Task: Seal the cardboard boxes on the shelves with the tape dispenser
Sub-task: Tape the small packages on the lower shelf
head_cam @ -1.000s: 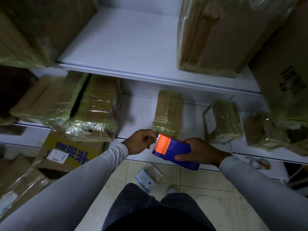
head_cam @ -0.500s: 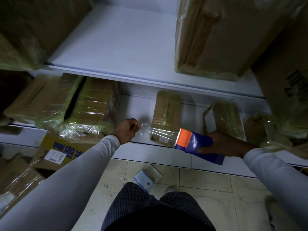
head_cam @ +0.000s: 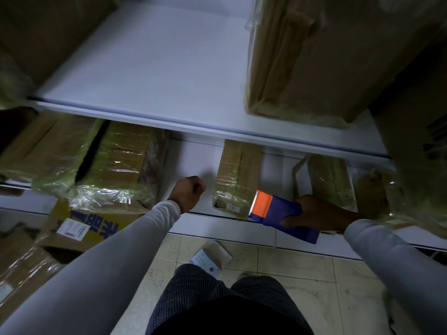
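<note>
My right hand [head_cam: 321, 213] grips the tape dispenser [head_cam: 278, 213] at the small cardboard box [head_cam: 235, 180] on the lower shelf edge [head_cam: 208, 221]; my left hand [head_cam: 189, 192], fisted, sits on bare shelf left of it.

Dim, cool-toned frame overall. Brightest area is the white upper shelf [head_cam: 154, 68], lit evenly from above; the lower shelf [head_cam: 193, 160] beneath it is in shade. Specular glints on the plastic wrap of the left boxes [head_cam: 101, 170]. Near-centre dark trousers [head_cam: 225, 303] are almost black, no detail. Motion blur softens the far left and right corners. Strong wide-angle bowing: shelf edges curve, sleeves stretch at the near corners. Orange on the tape dispenser [head_cam: 278, 213] is oversaturated.
</note>
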`<act>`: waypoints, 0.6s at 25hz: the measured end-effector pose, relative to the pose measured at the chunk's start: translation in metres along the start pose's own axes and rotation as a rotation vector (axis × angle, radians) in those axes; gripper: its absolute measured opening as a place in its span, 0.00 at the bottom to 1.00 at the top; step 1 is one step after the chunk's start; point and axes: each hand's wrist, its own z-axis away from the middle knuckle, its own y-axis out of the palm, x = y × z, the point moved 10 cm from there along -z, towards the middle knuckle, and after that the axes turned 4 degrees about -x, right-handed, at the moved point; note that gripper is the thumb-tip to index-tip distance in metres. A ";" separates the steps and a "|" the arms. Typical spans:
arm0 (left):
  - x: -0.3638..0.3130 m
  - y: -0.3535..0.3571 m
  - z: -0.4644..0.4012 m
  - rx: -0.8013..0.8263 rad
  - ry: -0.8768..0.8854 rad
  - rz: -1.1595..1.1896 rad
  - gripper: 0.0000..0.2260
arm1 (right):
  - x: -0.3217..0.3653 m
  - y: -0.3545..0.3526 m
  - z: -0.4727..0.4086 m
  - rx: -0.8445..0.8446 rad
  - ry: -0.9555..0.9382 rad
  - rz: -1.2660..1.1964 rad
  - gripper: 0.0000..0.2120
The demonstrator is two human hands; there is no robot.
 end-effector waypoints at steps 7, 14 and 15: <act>0.003 0.010 -0.012 -0.093 -0.156 0.018 0.33 | -0.006 0.000 -0.013 0.031 0.028 0.000 0.11; -0.041 0.039 0.005 0.221 0.404 -0.116 0.25 | -0.009 0.002 -0.020 0.030 0.025 0.026 0.11; -0.038 0.043 0.003 0.248 0.396 -0.156 0.27 | -0.008 0.002 -0.021 0.034 0.025 0.021 0.11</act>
